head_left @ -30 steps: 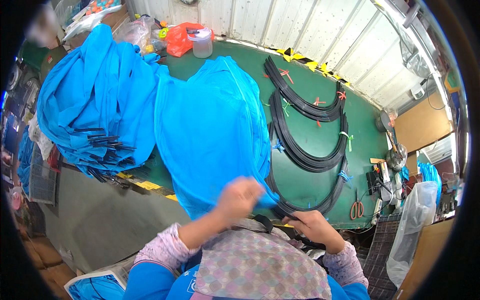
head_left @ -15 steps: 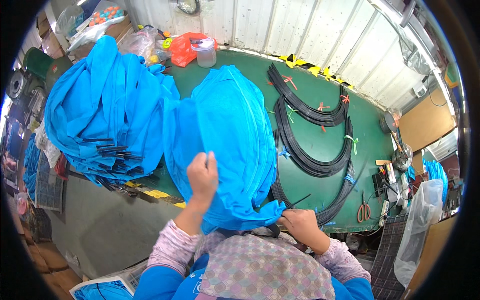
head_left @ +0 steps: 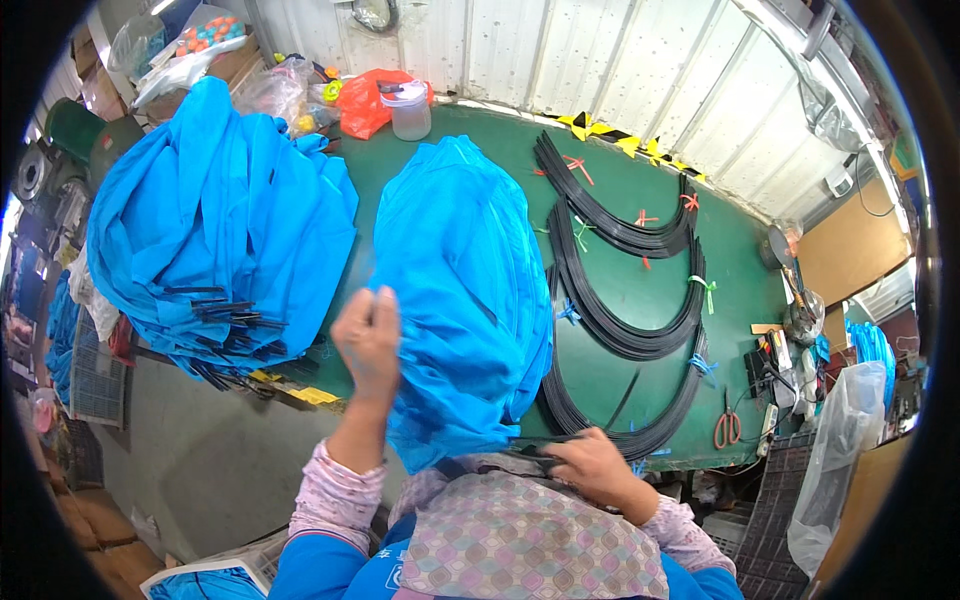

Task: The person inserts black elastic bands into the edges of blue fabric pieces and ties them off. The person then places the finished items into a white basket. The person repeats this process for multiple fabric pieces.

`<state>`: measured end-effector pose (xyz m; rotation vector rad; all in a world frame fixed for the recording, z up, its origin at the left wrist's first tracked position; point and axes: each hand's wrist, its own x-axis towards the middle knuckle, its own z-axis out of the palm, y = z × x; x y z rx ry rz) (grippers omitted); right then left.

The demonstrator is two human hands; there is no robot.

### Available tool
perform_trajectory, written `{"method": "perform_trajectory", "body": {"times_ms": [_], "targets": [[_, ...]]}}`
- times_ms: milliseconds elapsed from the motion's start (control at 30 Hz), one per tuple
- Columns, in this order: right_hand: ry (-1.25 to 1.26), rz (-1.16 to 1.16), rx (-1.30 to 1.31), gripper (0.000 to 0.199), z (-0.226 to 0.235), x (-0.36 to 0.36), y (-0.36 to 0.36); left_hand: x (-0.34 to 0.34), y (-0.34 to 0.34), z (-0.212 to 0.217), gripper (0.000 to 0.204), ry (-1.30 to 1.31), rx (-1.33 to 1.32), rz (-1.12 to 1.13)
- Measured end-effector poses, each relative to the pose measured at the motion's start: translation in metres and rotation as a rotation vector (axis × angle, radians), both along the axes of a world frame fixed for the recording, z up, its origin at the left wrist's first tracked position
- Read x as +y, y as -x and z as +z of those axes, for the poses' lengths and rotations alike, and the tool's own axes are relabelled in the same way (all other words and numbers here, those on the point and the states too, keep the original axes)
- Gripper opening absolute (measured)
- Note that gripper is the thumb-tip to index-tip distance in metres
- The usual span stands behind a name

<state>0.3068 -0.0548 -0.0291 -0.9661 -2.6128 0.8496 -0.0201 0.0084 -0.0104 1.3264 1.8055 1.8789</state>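
A stack of bright blue fabric pieces (head_left: 460, 290) lies on the green table in front of me. My left hand (head_left: 368, 345) is closed at the stack's left edge; what its fingers hold, if anything, is hidden. Near the table's front edge, my right hand (head_left: 598, 468) pinches a thin black rod (head_left: 540, 438), one stretch of which reaches the lower corner of the fabric. A dark, blurred rod end (head_left: 626, 398) sticks up just beyond that hand. To the left sits a bigger heap of blue fabric (head_left: 230, 220), with black rod ends (head_left: 235, 312) poking out.
Curved bundles of black rods (head_left: 625, 335), tied with coloured strips, lie on the green table (head_left: 640, 290) at right. Red-handled scissors (head_left: 727, 428) rest near the right edge. A lidded plastic tub (head_left: 408, 110) and a red bag (head_left: 365, 103) stand against the wall.
My left hand has moved left, and the fabric that spread toward the left heap now lies within the stack. My right hand has shifted slightly down, off the fabric corner, exposing the black rod.
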Motion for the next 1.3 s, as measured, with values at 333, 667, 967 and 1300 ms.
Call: {"method": "perform_trajectory", "body": {"times_ms": [333,667,967,1300], "targets": [[-0.104,-0.399,0.234,0.013,-0.012,0.022,0.039,-0.040,-0.079,-0.019,0.039,-0.094,0.236,-0.110],[-0.535,-0.118,0.051,0.050,-0.006,0.048,0.079,-0.065,-0.008,-0.078,0.044,0.255,-0.384,-0.048],[-0.665,0.052,0.007,0.011,-0.003,0.073,0.048,-0.022,-0.021,-0.020,0.015,0.002,0.543,-0.270],[0.157,-0.153,0.333,0.028,-0.043,0.226,-0.022,0.088,-0.064,-0.035,0.024,0.042,0.900,-0.705]]}}
